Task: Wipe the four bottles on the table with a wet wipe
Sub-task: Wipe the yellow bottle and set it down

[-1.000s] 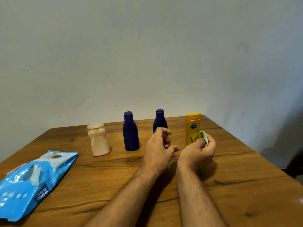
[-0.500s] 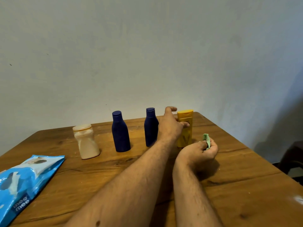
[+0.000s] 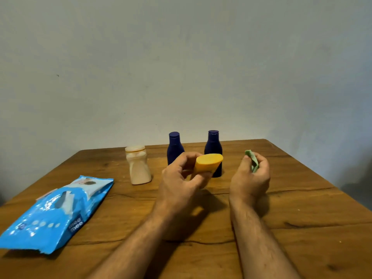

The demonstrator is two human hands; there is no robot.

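- The left hand (image 3: 182,178) is gripping the yellow bottle (image 3: 208,164), with the fingers and thumb curled round its body; the bottle is lifted off the table (image 3: 302,208) and tilted, so that its flat end is facing the camera.
- The right hand (image 3: 250,176) is pinching a small folded green wet wipe (image 3: 252,161) between the thumb and the curled fingers. The wipe is near the yellow bottle but is not touching it.
- The cream bottle (image 3: 138,166) and the two dark blue bottles (image 3: 174,148) (image 3: 213,147) are standing upright in a row at the far side of the table, with no hand on them.
- A blue wipes pack (image 3: 58,212) is lying on the left side of the table.
- I am judging that the wiping is only starting: the yellow bottle is ready for the wipe, and the three standing bottles seem to be waiting. The pictures cannot tell if any of them is already clean.
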